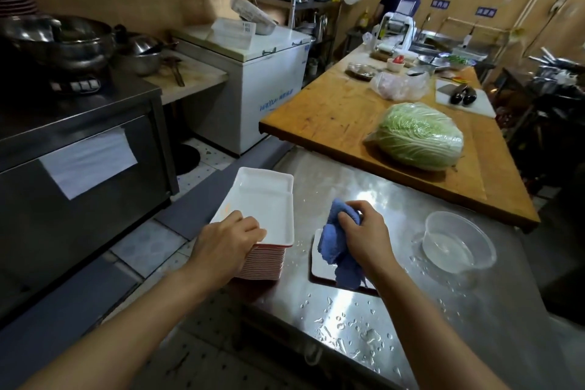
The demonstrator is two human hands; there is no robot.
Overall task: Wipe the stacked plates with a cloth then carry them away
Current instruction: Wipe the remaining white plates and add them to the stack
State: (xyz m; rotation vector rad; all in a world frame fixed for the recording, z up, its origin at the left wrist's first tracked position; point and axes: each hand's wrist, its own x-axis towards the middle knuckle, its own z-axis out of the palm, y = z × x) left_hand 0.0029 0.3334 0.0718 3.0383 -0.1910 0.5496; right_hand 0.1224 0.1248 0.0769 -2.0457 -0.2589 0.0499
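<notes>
Plates [269, 263] stacked at near left corner of steel counter [395, 310], top plate [262, 209] white. Left hand [226, 244] grasps near edge of stack, fingers curled over rim. Right hand [364, 231] clutches blue cloth [337, 250], bunched on single plate [319, 266] just right of stack. Clear tub [457, 242] farther right. Water drops on counter. Cabbage [418, 136] on far wooden board [332, 111].

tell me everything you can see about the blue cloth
The blue cloth looks like soft terry fabric, bunched and crumpled rather than spread flat. The right hand grips its upper part with curled fingers. Its lower folds drape onto a single white plate lying on the wet steel counter, right of the plate stack.
</notes>
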